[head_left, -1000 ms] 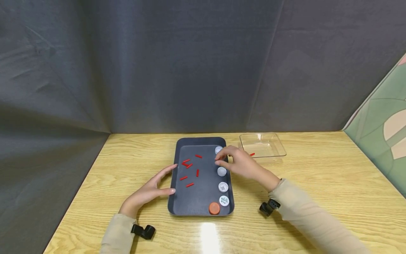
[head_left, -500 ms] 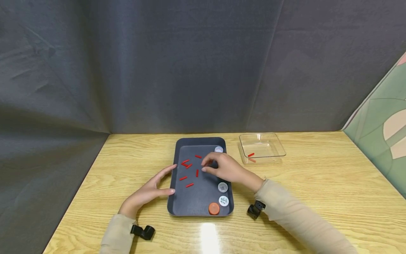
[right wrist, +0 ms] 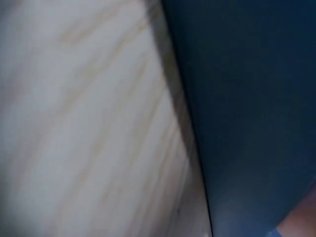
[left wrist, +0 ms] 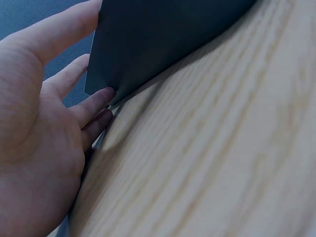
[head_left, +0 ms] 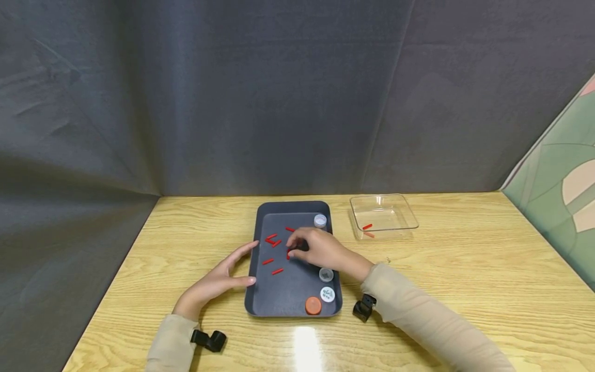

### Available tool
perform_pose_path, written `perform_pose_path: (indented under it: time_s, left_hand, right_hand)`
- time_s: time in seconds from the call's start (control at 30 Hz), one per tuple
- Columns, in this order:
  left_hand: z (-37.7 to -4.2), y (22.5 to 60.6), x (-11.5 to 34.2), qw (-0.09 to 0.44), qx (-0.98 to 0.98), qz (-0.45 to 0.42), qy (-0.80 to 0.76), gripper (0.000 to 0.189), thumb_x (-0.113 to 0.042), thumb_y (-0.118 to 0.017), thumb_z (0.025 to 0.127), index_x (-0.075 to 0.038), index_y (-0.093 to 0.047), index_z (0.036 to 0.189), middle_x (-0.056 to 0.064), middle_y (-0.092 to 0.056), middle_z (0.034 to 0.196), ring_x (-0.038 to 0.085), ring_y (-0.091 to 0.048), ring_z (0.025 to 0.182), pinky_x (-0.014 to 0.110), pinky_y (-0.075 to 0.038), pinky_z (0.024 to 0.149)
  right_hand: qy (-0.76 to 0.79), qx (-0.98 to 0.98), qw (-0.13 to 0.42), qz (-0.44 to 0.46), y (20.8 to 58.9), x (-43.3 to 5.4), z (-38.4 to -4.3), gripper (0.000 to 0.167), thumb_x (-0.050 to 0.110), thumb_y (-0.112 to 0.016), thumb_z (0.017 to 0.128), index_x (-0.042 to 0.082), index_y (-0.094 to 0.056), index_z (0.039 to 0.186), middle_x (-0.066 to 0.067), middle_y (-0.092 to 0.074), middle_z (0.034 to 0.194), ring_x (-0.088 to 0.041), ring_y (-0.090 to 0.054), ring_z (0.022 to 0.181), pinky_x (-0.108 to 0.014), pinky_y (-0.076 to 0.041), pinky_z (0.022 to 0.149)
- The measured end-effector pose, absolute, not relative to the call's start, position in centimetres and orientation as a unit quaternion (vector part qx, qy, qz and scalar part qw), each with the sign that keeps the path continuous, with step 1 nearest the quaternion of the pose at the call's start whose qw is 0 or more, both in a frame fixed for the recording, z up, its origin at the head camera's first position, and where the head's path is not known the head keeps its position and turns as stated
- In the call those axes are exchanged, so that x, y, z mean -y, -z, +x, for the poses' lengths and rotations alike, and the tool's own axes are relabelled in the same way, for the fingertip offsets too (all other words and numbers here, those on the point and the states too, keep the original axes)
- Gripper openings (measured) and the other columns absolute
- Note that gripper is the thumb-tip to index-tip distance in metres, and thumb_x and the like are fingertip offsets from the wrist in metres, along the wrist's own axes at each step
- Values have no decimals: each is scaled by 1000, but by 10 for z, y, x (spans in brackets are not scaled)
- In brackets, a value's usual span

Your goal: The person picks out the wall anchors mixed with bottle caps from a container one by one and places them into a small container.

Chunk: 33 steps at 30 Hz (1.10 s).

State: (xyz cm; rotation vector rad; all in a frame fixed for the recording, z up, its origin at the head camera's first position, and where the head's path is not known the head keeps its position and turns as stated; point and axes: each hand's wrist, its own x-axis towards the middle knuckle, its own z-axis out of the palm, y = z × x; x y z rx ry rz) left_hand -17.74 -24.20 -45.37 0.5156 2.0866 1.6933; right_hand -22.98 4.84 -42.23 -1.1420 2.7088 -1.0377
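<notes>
A dark grey tray (head_left: 288,302) lies on the wooden table with several short red sticks (head_left: 277,271) loose in it. My left hand (head_left: 215,279) rests against its left side, fingers and thumb spread and touching the rim; in the left wrist view the fingertips of the left hand (left wrist: 54,118) meet the tray wall (left wrist: 148,44). Over the tray's middle is my right hand (head_left: 321,250), thumb and forefinger bent around one upright-lying red stick (head_left: 288,257), with a gap between the tips. The right wrist view shows mostly tray wall (right wrist: 247,98) and little of that hand.
Along the tray's right side sit bottle caps: a white one (head_left: 319,221), a grey one (head_left: 326,274), a patterned one (head_left: 327,294) and an orange one (head_left: 313,305). A clear plastic box (head_left: 409,227) with a red stick stands behind right. Dark cloth (head_left: 279,103) hangs behind the table.
My right hand has moved left from the row of caps to the red sticks. A red stick in the clear box has come into fuller view. The left hand has stayed put.
</notes>
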Motion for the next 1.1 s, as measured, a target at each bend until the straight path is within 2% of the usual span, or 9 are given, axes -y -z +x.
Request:
perform_pose_path:
  time_s: [0.53,1.1]
  left_hand:
    - [-178,454,242,207,-748,181,-604,82,-13,-71,91,-24,-26,158,5,-15,164,29,-9,149,63,-7,115]
    - [-175,452,242,211,-753,167,-601,80,-14,-71,92,-28,-27,157,3,-15,164,28,-6,149,64,-5,115]
  right_hand:
    - [243,-905,32,-347,425,-41,-234,27,31,-82,82,18,-73,105,5,-60,91,-11,-55,82,-29,-47,70]
    - [225,-912,33,-341,429,-40,-234,27,38,-82,82,22,-72,102,6,-55,90,-10,-52,79,-29,-46,68]
